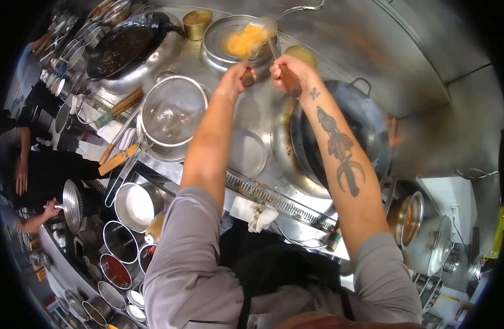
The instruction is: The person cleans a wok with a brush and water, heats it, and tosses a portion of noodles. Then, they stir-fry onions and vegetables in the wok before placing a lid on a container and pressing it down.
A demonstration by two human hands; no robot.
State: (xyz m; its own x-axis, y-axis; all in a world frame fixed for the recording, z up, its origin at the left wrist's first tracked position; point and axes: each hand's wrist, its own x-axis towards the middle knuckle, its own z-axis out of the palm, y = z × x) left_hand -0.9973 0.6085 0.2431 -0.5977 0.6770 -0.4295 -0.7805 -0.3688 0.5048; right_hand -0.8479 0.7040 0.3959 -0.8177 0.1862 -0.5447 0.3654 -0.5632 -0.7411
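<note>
My left hand (pixel 238 78) is closed around a wooden handle (pixel 247 80) in front of a round metal pot (pixel 209 45) at the back of the range. The working end of that tool is hard to make out. My right hand (pixel 291 72) grips a ladle by its thick wooden handle (pixel 290 82); its metal shaft runs up to a blurred round head above the pot. Yellow-orange food (pixel 245 41), smeared by motion, lies in or over the pot between the two tools.
A big dark wok (pixel 367 118) sits on the right burner, and another wok (pixel 123 52) at back left. A wire strainer (pixel 172 109) rests left of my arm. Sauce pots (pixel 116 270) line the lower left, where another person's hand holds a perforated ladle (pixel 72 205).
</note>
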